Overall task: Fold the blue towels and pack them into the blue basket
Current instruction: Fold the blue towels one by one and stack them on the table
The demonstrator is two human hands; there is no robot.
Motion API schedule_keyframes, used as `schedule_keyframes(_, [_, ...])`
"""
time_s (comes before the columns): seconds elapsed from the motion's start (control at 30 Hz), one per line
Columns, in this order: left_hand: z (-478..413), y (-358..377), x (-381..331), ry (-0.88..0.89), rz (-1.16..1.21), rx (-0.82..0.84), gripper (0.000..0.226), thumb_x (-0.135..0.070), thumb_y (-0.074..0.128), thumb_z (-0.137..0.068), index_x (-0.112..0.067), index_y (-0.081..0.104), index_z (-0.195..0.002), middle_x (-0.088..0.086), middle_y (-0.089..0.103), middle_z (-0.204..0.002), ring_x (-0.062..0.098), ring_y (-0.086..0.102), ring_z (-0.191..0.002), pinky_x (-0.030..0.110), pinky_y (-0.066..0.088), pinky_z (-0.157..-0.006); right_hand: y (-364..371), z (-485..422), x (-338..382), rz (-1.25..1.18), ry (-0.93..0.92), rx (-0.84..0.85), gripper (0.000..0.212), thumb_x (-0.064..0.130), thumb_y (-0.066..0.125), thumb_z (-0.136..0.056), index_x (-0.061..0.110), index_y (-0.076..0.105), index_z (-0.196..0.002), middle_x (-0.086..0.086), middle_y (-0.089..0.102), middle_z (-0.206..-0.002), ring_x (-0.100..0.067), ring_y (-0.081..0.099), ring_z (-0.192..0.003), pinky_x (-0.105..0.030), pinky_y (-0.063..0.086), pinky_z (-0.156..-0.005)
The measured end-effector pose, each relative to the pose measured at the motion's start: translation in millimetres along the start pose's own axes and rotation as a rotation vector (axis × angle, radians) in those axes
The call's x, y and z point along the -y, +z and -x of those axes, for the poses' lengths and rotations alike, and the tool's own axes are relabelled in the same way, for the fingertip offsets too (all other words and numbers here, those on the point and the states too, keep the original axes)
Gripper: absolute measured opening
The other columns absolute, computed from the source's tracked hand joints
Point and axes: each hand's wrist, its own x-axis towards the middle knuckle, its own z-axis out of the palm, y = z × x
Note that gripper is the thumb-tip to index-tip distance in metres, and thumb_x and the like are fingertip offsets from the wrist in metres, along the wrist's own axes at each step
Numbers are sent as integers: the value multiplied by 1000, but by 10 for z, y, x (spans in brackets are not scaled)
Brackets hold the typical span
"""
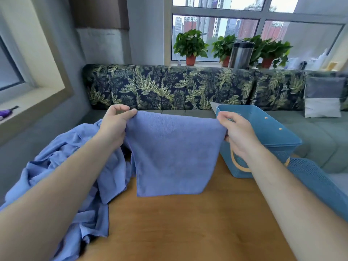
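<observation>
Towel, blue and spread flat, hangs over the middle of the wooden table. Two bare hands hold it up by its top corners. The left hand is over the far left part of the table. Its thumb and fingers are curled and pinch the left top corner of the towel. The right hand is over the far right part of the table. Its fingers are curled too, and they pinch the right top corner. The top edge of the towel runs almost straight from one hand to the other. The bottom edge is down close to the table top, but I cannot tell if it touches.

A pile of towels, all blue and crumpled, lies on the left side of the table and hangs off its left edge. The blue basket stands on the far right corner of the table. It has small holes in its walls and a tan handle. A blue thing with many small holes lies at the right edge of the table; I cannot tell what it is.

Behind the table is a sofa with a leaf pattern and a pillow on it. Farther behind the table, green plants in red pots stand by the window.
</observation>
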Motion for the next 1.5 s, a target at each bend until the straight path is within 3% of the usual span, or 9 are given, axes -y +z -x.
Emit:
schedule_keyframes(0.23, [397,-54,-458,84,97,57,21,0,72,-86,-16,69,-100,3,66,-83,9,64,-65,19,51,-56,-198,314,408,-137,-55,248,32,-1,53,-100,18,67,-121,-6,75,-111,-16,70,-94,-28,56,-79])
schedule_keyframes(0.33, [615,-81,-618,92,101,123,28,2,69,-86,-11,73,-110,8,74,-99,14,71,-84,22,56,-76,-325,539,549,-211,-77,304,38,-5,51,-99,17,64,-127,0,76,-114,-11,71,-100,-22,57,-76])
schedule_keyframes(0.5, [748,-51,-709,112,22,115,29,-3,72,-85,-18,77,-110,1,77,-103,8,69,-84,21,53,-74,-451,605,637,-87,-158,159,24,7,59,-98,19,74,-112,-1,76,-110,-13,68,-98,-28,51,-79])
schedule_keyframes(0.77, [351,-4,-303,107,-257,-13,21,-1,69,-89,-16,75,-102,-14,65,-59,-7,51,-47,7,40,-52,-218,201,270,157,-65,41,28,8,64,-93,22,73,-116,3,72,-111,-3,63,-95,-19,45,-75])
schedule_keyframes(0.97, [-81,30,-431,104,-336,-56,18,-3,71,-88,-13,77,-102,-10,65,-61,1,52,-49,18,44,-60,61,-273,295,191,-89,17,28,10,58,-99,21,66,-123,2,69,-104,-8,62,-64,-20,44,-58])
schedule_keyframes(1.13, [-184,113,-600,189,-221,-31,19,-2,66,-90,-19,74,-94,0,73,-70,6,69,-69,23,50,-69,122,-341,497,-8,-145,-6,24,6,55,-98,21,60,-117,-3,71,-111,-17,77,-83,-33,55,-64])
schedule_keyframes(1.27, [45,32,-246,207,-213,-53,17,-4,60,-93,-14,74,-91,6,72,-82,8,66,-65,20,53,-66,32,-137,117,51,-104,-70,18,18,66,-91,27,70,-106,3,72,-104,-13,71,-92,-37,56,-72])
schedule_keyframes(1.37, [281,-137,412,105,-270,-67,11,-11,62,-93,-14,72,-93,4,71,-79,17,67,-69,29,53,-67,-32,120,-563,146,-44,-60,10,23,70,-92,25,70,-102,14,70,-82,-4,60,-74,-26,49,-66])
schedule_keyframes(1.5, [651,-316,1408,-71,-478,-59,6,-26,69,-90,-22,70,-85,0,61,-69,17,54,-60,29,44,-57,-66,481,-1544,319,39,-38,9,9,66,-94,14,70,-101,3,70,-73,-6,60,-60,-14,41,-56])
